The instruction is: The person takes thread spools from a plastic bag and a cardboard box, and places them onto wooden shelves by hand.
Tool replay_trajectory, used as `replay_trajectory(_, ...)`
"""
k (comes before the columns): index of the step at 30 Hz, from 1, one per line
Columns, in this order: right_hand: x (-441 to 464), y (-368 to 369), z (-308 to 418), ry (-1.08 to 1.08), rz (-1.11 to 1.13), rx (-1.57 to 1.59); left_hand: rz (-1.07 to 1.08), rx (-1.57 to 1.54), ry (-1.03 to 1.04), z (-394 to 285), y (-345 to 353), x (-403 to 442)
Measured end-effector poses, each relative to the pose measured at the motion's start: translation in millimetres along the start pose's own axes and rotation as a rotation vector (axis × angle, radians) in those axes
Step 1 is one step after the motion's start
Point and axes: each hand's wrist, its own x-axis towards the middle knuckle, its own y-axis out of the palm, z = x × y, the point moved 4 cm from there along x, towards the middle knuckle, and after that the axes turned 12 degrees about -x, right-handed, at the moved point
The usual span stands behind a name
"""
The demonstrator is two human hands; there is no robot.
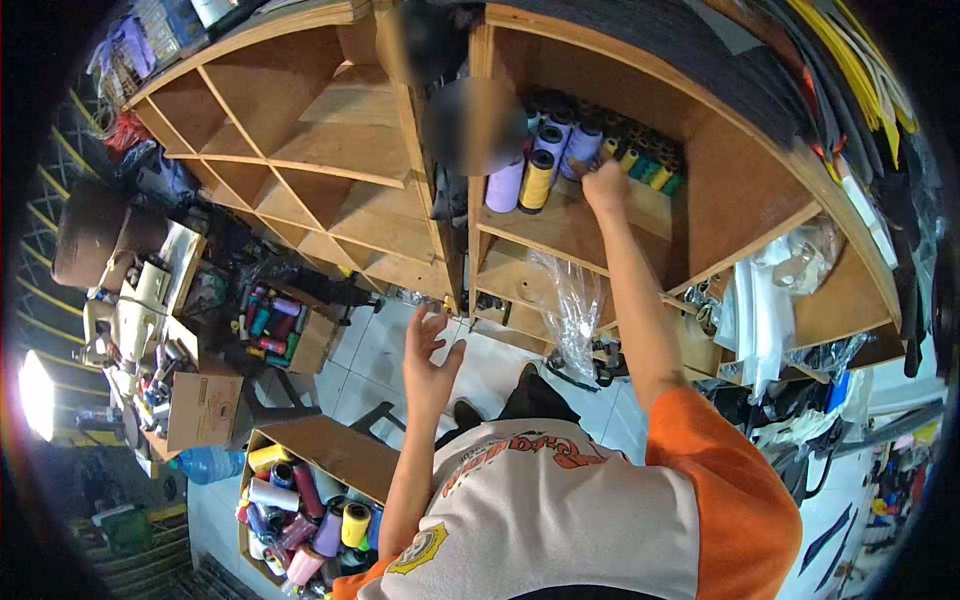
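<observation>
My right hand [603, 187] reaches into the wooden shelf with its fingers curled against the base of a periwinkle thread cone [583, 146]. Beside it, a yellow thread cone [538, 184] and a lavender thread cone [504, 187] stand upright at the front of the row. Smaller spools of yellow and green thread [655, 172] are lined up to the right of that hand. My left hand [432, 362] hangs in front of the shelf unit, its fingers apart and nothing in it.
A cardboard box [330, 462] of mixed thread cones stands on the floor at lower left. Farther left are a sewing machine [135, 310] and another box of spools [318, 338]. Left of the thread shelf is a shelf with compartments [300, 150]. Plastic bags [575, 315] hang below.
</observation>
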Motion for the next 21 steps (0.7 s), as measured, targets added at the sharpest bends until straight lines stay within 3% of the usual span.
replay_trajectory(1,-9.7,-17.3,18.7,-0.039,0.018,0.09,-0.027,-0.019,-0.01,1.6,-6.8,-3.1)
replay_trajectory(3,15.6,23.9,-22.4,-0.038,-0.005,-0.057,-0.071,-0.055,-0.009,9.0,-19.8,-10.3)
replay_trajectory(6,15.4,26.1,-28.5,0.026,0.125,-0.069,-0.113,-0.042,-0.029,18.9,-34.6,-20.9)
replay_trajectory(9,-2.9,8.5,0.6,-0.2,-0.031,0.119,-0.154,-0.017,-0.049,20.0,-47.3,-34.5)
replay_trajectory(10,3.1,14.1,-12.9,-0.049,0.015,-0.193,-0.16,0.052,-0.036,14.1,-55.7,-39.5)
replay_trajectory(11,-5.7,1.8,-0.9,-0.014,0.091,-0.245,-0.18,0.069,-0.015,9.5,-63.3,-45.1)
replay_trajectory(12,11.7,23.7,-45.3,-0.053,0.056,-0.134,-0.233,0.05,-0.009,1.9,-71.7,-51.9)
replay_trajectory(13,-5.2,7.8,-35.8,-0.073,0.007,-0.188,-0.284,0.046,0.005,-0.2,-83.6,-58.2)
replay_trajectory(14,-20.1,-3.2,-29.0,-0.116,-0.01,0.014,-0.317,0.04,0.022,-2.7,-96.7,-64.4)
replay_trajectory(16,-71.3,-23.7,2.1,-0.048,0.165,0.5,-0.446,0.053,0.08,-14.1,-128.9,-84.8)
replay_trajectory(20,-133.7,-21.7,34.1,-0.03,0.522,0.607,-0.854,0.164,0.075,-35.4,-204.0,-133.7)
replay_trajectory(21,-142.6,-10.3,35.9,-0.043,0.63,0.642,-0.946,0.238,0.203,-33.2,-228.8,-147.6)
